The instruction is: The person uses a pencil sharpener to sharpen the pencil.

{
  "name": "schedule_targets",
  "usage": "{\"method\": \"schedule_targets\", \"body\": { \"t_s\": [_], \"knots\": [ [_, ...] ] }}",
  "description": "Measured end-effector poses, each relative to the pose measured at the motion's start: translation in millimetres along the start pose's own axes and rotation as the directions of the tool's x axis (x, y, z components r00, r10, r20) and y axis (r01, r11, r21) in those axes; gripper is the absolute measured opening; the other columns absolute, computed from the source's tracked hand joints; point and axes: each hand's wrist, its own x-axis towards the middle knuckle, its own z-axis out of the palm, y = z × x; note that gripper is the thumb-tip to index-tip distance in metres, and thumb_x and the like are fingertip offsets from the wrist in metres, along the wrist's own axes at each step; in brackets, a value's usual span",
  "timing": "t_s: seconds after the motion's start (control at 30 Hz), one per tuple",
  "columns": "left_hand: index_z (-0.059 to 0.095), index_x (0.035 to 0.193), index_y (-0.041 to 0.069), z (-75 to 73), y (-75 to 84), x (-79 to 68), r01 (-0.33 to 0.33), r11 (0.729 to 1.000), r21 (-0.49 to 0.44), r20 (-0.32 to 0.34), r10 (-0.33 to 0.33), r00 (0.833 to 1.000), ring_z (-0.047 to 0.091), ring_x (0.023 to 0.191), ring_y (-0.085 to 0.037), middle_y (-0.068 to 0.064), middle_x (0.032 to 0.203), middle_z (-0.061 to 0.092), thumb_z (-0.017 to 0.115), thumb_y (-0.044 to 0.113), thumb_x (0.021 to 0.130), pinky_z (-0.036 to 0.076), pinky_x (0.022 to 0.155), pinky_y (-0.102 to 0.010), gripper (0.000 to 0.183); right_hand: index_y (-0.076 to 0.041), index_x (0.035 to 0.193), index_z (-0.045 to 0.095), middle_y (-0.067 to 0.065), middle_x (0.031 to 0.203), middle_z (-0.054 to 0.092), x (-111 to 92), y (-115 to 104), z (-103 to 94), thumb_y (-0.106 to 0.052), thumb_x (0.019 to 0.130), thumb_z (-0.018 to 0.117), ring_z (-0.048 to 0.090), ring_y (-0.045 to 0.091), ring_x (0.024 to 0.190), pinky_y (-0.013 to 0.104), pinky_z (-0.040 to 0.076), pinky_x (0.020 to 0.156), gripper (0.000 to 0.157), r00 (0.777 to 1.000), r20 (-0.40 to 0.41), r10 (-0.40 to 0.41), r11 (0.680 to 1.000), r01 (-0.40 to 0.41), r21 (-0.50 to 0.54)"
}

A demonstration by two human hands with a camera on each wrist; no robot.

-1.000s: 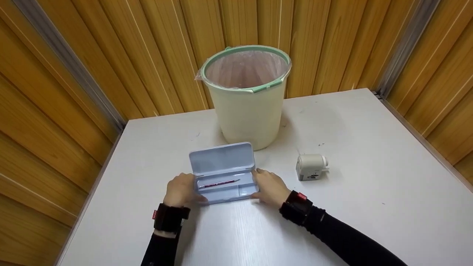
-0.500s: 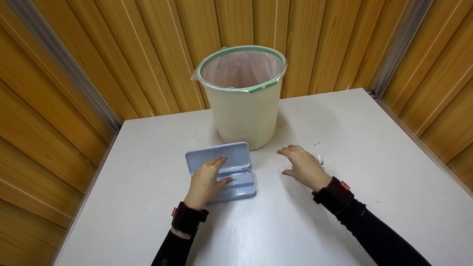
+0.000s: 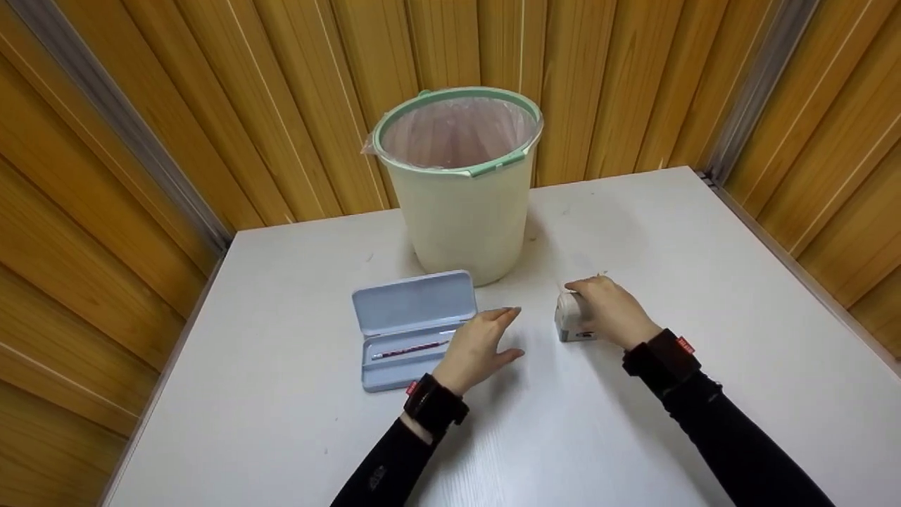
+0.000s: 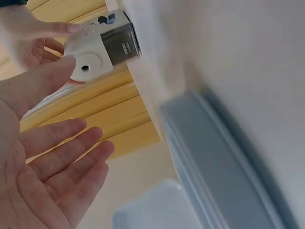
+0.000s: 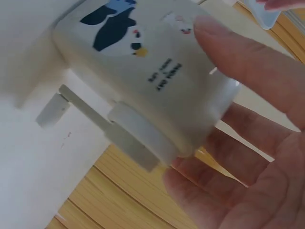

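A cream hand-crank pencil sharpener (image 3: pixel 571 318) with printed animal figures stands on the table at centre right. My right hand (image 3: pixel 618 313) holds it from above, thumb on the printed face and fingers round the far side. In the right wrist view its crank handle (image 5: pixel 102 129) sticks out sideways. My left hand (image 3: pixel 473 353) hovers with fingers spread and nothing in them, overlapping the right end of a light blue pencil case (image 3: pixel 415 306). The case lies with its lid raised. A dark red patterned pencil (image 3: pixel 408 350) lies in its long compartment, its tip end near the left hand.
Behind the case stands a cream bin (image 3: pixel 464 225) with a green rim and a clear liner. The white table (image 3: pixel 267 338) reaches back to wood-panelled walls (image 3: pixel 295 105) at the rear and both sides.
Both hands have let go of the pencil case. The right hand has moved right and taken hold of the sharpener. The left hand has crossed rightward over the case. The pencil stays in place.
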Motion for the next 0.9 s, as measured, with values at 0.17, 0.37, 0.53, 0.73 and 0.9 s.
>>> {"method": "schedule_targets", "body": {
  "t_s": [0.17,0.37,0.53,0.73,0.9],
  "knots": [
    [0.056,0.137,0.006,4.3,6.0,9.4,-0.002,1.000,-0.016,0.011,0.002,1.000,0.064,0.119,-0.023,-0.008,0.133,0.065,0.076,0.031,0.086,0.051,0.101,-0.033,0.060,0.012,0.118,0.062,0.030,0.114,0.067,4,6,2.8,0.004,0.068,0.084,0.062,0.047,0.108,0.058,0.049,0.096,0.056,0.998,0.056,0.019,1.000,-0.019,0.003],
    [0.057,0.136,0.005,6.4,8.6,16.2,0.015,0.999,-0.033,0.010,-0.015,1.000,0.064,0.119,-0.023,-0.009,0.132,0.065,0.077,0.029,0.086,0.051,0.100,-0.033,0.059,0.010,0.112,0.065,0.028,0.108,0.069,8,9,2.3,0.005,0.069,0.083,0.065,0.044,0.101,0.058,0.051,0.091,0.047,0.995,0.079,0.059,0.998,-0.061,0.019],
    [0.056,0.138,0.006,12.3,13.8,18.6,0.015,1.000,-0.021,-0.026,-0.015,1.000,0.064,0.118,-0.023,-0.010,0.131,0.066,0.077,0.031,0.085,0.053,0.097,-0.032,0.062,0.011,0.108,0.064,0.026,0.101,0.069,8,6,0.3,-0.001,0.071,0.083,0.065,0.040,0.092,0.054,0.054,0.079,0.044,0.994,0.033,0.100,0.995,-0.100,-0.009],
    [0.048,0.144,0.005,20.2,28.0,25.3,0.065,0.996,-0.055,-0.063,-0.068,0.996,0.063,0.120,-0.024,-0.011,0.134,0.064,0.079,0.041,0.081,0.053,0.097,-0.034,0.079,0.011,0.098,0.062,0.024,0.088,0.067,9,-5,-3.5,-0.013,0.073,0.082,0.064,0.035,0.078,0.049,0.053,0.066,0.040,0.984,-0.097,0.148,0.989,-0.149,-0.002],
    [0.042,0.146,0.001,22.7,38.3,36.3,0.111,0.984,-0.139,-0.104,-0.126,0.987,0.062,0.121,-0.027,-0.016,0.136,0.061,0.085,0.039,0.075,0.052,0.100,-0.035,0.091,0.011,0.089,0.062,0.023,0.080,0.067,10,-18,-5.6,-0.027,0.073,0.082,0.065,0.033,0.069,0.045,0.053,0.059,0.045,0.969,-0.166,0.185,0.983,-0.185,0.012]
  ]
}}
